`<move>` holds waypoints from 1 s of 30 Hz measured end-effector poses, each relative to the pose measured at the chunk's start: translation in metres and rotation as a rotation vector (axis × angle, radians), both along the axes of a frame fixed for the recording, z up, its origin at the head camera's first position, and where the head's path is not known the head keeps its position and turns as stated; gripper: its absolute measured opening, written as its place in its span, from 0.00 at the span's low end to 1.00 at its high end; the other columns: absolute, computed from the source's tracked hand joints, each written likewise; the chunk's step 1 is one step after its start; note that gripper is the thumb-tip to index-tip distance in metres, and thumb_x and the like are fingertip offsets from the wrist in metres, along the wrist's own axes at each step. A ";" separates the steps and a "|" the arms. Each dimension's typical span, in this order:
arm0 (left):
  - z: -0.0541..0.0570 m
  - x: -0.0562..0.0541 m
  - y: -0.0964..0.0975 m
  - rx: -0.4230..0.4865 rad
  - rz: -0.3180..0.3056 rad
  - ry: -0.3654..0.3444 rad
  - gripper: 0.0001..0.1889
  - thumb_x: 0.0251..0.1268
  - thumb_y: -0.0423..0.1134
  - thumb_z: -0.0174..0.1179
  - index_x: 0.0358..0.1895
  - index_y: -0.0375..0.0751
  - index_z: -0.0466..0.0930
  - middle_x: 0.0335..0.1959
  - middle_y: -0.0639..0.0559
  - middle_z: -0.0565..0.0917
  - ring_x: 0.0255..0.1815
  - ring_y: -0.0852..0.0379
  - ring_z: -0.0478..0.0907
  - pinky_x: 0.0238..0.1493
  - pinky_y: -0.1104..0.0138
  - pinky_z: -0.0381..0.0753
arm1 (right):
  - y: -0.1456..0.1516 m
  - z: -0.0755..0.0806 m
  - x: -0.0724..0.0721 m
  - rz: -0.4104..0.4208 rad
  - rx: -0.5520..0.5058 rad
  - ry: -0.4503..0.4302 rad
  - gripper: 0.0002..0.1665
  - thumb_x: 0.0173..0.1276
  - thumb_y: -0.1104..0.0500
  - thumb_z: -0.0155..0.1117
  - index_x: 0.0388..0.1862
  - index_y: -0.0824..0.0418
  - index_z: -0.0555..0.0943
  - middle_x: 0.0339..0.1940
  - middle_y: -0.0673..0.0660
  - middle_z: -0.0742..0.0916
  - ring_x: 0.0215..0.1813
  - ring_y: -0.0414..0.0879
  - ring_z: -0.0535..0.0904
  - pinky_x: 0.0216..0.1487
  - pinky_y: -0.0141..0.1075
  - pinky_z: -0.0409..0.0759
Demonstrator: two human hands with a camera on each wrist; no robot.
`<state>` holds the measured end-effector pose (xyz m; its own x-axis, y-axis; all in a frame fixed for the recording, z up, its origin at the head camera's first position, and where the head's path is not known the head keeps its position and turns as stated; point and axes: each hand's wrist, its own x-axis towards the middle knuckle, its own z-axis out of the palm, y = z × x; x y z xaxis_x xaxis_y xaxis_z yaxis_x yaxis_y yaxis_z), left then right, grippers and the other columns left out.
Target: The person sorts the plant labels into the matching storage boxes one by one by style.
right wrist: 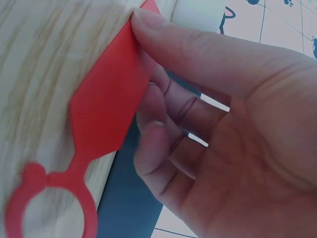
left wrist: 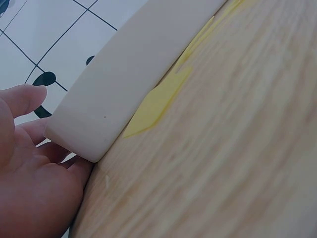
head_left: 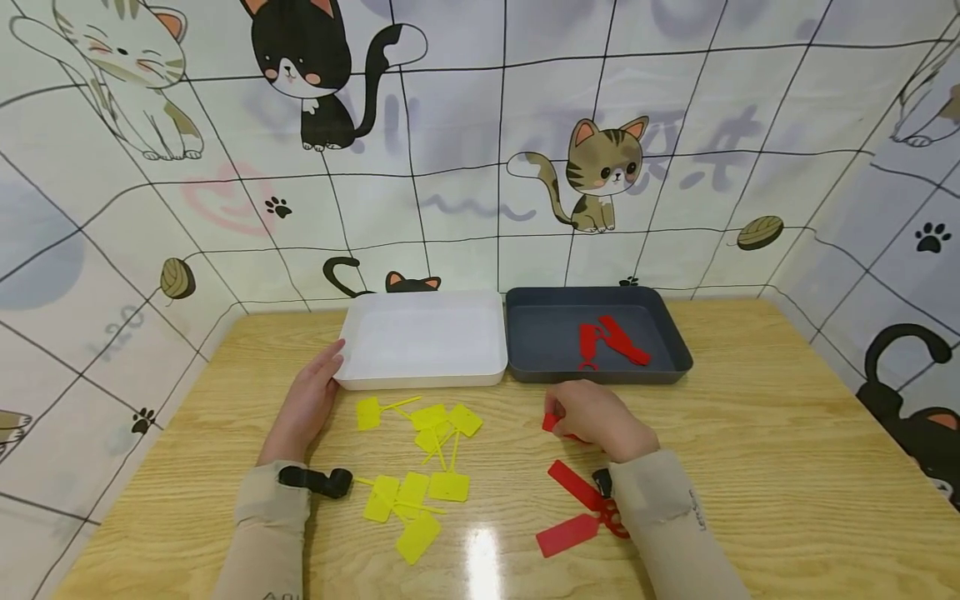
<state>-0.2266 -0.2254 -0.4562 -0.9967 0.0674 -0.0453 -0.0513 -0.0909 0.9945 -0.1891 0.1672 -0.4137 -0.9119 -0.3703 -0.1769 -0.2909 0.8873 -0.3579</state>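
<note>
Between thumb and fingers my right hand (head_left: pixel 596 414) pinches a red plastic tag (right wrist: pixel 106 94), whose ring end dangles toward the lower left in the right wrist view. It is just in front of the dark grey tray (head_left: pixel 540 333), where red tags (head_left: pixel 622 340) lie. More red tags (head_left: pixel 567 535) lie on the table near the right sleeve. My left hand (head_left: pixel 309 400) rests with its fingers against the left side of the white tray (head_left: pixel 423 342). Several yellow tags (head_left: pixel 448 486) with thin stems are scattered in front of that tray.
Both trays stand side by side at the back of the wooden table (head_left: pixel 787 450). A cat-printed cloth (head_left: pixel 465 200) hangs behind and along both sides. Black straps (head_left: pixel 315 481) circle the wrists.
</note>
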 end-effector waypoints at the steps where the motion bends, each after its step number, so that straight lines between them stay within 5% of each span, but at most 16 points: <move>1: 0.001 0.001 0.001 -0.002 0.002 -0.001 0.27 0.70 0.45 0.42 0.69 0.40 0.51 0.71 0.50 0.46 0.69 0.58 0.43 0.66 0.63 0.44 | 0.000 -0.001 0.000 0.005 -0.002 0.007 0.10 0.48 0.64 0.70 0.25 0.53 0.76 0.19 0.46 0.74 0.27 0.42 0.69 0.26 0.34 0.68; 14: 0.007 0.005 0.001 -0.033 -0.020 0.014 0.27 0.71 0.43 0.39 0.69 0.36 0.47 0.71 0.46 0.43 0.70 0.55 0.41 0.66 0.60 0.42 | 0.004 0.002 -0.003 0.047 0.000 0.041 0.01 0.57 0.58 0.64 0.28 0.51 0.82 0.25 0.43 0.80 0.30 0.41 0.71 0.36 0.36 0.72; 22: 0.009 0.006 0.003 -0.036 -0.021 0.014 0.28 0.71 0.43 0.40 0.69 0.36 0.47 0.71 0.46 0.42 0.70 0.54 0.40 0.66 0.60 0.41 | 0.009 0.007 -0.004 0.015 -0.026 0.050 0.03 0.58 0.56 0.63 0.30 0.49 0.84 0.29 0.42 0.82 0.33 0.40 0.74 0.43 0.39 0.73; 30: 0.011 0.007 0.004 -0.035 -0.009 0.004 0.27 0.71 0.43 0.40 0.69 0.36 0.49 0.71 0.47 0.44 0.70 0.55 0.42 0.66 0.61 0.43 | 0.020 0.012 -0.005 0.011 -0.076 0.151 0.06 0.58 0.55 0.64 0.34 0.53 0.84 0.31 0.45 0.83 0.35 0.41 0.76 0.39 0.38 0.75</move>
